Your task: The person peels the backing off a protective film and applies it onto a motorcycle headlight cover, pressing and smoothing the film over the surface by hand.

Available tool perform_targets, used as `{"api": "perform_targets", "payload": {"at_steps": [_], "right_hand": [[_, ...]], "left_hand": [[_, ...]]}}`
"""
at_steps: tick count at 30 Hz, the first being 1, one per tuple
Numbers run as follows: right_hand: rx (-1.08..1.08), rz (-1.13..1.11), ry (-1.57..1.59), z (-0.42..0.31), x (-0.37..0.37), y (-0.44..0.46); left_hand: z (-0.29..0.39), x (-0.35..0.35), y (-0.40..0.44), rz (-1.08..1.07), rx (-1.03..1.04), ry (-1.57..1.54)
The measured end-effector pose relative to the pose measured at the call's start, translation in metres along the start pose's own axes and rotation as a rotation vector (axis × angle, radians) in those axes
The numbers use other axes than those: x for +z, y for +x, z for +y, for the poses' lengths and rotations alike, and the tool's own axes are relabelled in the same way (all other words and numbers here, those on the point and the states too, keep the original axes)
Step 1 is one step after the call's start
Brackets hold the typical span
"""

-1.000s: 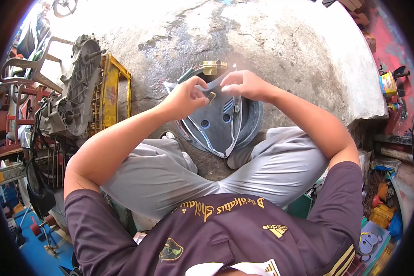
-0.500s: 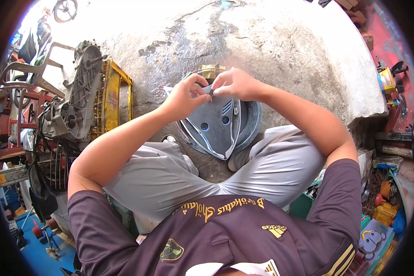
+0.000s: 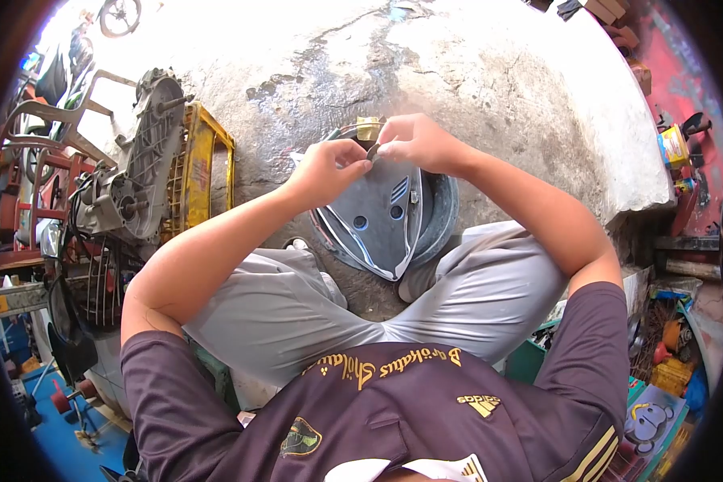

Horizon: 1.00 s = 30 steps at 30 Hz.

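Note:
A dark grey pointed plastic panel (image 3: 380, 221) with blue stripes and two round blue-rimmed holes rests on a round dark basin (image 3: 447, 210) between my feet. Over the panel's far end, my left hand (image 3: 331, 170) has its thumb and fingers pinched at a small dark piece (image 3: 373, 151). My right hand (image 3: 419, 145) meets it from the other side, fingertips closed at the same piece. The fingers partly cover this piece, so its shape is unclear. Just beyond the hands is a yellowish block (image 3: 368, 127) at the basin's far edge.
On the left stand a metal engine casing (image 3: 149, 161), a yellow crate (image 3: 221, 153) and a brown chair (image 3: 72, 116). A raised concrete ledge (image 3: 631, 153) runs along the right. Assorted parts lie at the lower right, near a yellow tin (image 3: 674, 146).
Both hands have come together over the panel's far end. The small piece, earlier visible at my left fingertips, is now between both hands' fingertips.

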State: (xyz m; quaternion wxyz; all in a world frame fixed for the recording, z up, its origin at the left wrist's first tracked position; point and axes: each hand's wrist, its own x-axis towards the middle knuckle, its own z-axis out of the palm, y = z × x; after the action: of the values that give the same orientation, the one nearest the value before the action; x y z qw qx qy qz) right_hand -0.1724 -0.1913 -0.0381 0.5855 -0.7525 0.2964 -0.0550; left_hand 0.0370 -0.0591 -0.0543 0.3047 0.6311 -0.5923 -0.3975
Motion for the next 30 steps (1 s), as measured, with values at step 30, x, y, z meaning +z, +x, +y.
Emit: {"api": "perform_targets", "payload": {"at_steps": [30], "right_hand": [[-0.577,0.222,-0.322,-0.019,0.008,-0.012]], "left_hand": [[0.004,-0.012,0.006,0.004,0.016,-0.310]]}}
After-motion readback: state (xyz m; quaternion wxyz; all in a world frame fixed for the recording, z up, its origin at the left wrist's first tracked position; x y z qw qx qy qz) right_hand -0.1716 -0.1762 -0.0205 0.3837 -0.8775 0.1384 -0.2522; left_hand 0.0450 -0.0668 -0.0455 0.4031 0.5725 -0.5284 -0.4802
